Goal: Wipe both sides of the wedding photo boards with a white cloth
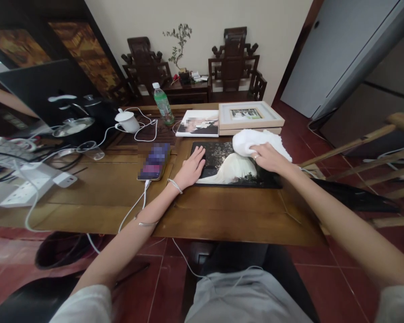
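A dark framed photo print (215, 154) with a large white dress in it lies flat on the wooden table before me. My left hand (192, 168) rests on its left end, fingers stretched out and holding nothing. At the upper right of the print, my right hand (266, 156) grips a white cloth (247, 140), which lies over the print's edge and hides that corner. Just behind stand a pale wooden picture frame (269, 114) and a white-edged photo panel (197, 123).
To the left lies a phone (154, 161) with a white charging cable. Farther back are a green-labelled bottle (163, 103) and a lidded white cup (128, 121). A power strip (27, 184), cables and a kettle (74, 128) crowd the left side. A wooden rack (360, 146) stands at right.
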A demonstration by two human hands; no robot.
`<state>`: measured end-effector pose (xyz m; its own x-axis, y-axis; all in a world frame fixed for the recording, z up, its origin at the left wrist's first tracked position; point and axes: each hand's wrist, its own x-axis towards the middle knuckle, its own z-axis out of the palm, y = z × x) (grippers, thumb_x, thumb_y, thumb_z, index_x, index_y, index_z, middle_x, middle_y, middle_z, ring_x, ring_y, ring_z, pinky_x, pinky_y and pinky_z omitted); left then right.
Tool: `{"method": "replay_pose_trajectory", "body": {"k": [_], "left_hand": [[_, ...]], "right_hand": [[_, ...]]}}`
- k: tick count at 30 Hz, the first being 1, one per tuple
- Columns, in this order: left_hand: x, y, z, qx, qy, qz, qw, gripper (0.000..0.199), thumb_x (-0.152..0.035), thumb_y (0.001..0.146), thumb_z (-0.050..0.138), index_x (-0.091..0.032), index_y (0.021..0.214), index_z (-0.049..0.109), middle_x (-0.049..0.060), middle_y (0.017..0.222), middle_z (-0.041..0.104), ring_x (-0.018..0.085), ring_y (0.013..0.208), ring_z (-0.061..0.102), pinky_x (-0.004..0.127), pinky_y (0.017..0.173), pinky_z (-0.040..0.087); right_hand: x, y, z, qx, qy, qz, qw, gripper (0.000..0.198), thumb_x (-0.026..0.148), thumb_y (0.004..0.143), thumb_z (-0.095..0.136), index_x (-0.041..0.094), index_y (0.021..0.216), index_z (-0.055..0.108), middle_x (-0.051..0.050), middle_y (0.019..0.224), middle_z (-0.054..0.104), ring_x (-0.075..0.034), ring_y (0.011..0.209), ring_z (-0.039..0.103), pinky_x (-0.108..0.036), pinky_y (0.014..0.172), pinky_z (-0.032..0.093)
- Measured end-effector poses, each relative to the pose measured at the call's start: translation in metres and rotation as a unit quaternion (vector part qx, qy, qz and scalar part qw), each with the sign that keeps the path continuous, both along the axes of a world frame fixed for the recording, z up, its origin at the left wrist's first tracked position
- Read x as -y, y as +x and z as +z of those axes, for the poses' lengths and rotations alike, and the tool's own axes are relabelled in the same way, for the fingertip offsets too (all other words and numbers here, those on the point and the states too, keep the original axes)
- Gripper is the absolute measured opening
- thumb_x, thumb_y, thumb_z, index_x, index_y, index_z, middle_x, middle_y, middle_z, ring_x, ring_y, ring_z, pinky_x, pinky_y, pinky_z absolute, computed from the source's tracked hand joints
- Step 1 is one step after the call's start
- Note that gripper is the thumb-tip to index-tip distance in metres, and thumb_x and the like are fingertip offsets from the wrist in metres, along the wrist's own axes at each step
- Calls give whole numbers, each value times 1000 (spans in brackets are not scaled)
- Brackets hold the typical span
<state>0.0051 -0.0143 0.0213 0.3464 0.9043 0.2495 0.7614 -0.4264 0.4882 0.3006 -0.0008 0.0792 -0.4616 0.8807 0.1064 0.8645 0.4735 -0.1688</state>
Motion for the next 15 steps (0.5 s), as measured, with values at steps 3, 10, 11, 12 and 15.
{"method": "replay_pose_trajectory", "body": {"k": [3,10,11,12,15], "left_hand": [[-1,-1,-3,-4,-4,14,1000,53,-31,101,30,-15,151,35,14,161,30,24,152,21,55,115,34],[-3,0,-6,-23,-5,26,999,50,-31,101,31,-14,147,42,15,160,33,25,151,26,53,117,31],[-3,0,-6,-25,-4,28,999,49,-31,101,32,-15,146,43,14,159,34,25,150,26,53,117,30],[-3,0,-6,-26,-3,29,999,49,-31,101,32,-15,146,44,14,159,34,25,150,26,53,118,30],[-3,0,-7,-29,-3,31,999,49,-30,101,31,-15,146,44,14,159,34,25,150,26,53,118,28]], "right_hand": [[-15,3,-4,40,15,19,999,40,18,87,35,13,108,69,-18,133,63,-35,127,52,-58,103,36],[52,4,-12,76,26,109,991,37,15,82,46,19,103,76,-9,157,40,-40,147,25,-74,107,28],[68,3,-13,75,24,113,990,35,14,81,48,20,100,77,-9,156,40,-41,147,26,-75,107,27],[82,1,-13,74,22,119,990,34,14,80,49,20,97,77,-9,156,40,-42,146,26,-75,107,27],[115,-2,-12,74,9,140,987,31,14,79,50,22,91,78,-9,156,40,-43,146,26,-77,106,27]]}}
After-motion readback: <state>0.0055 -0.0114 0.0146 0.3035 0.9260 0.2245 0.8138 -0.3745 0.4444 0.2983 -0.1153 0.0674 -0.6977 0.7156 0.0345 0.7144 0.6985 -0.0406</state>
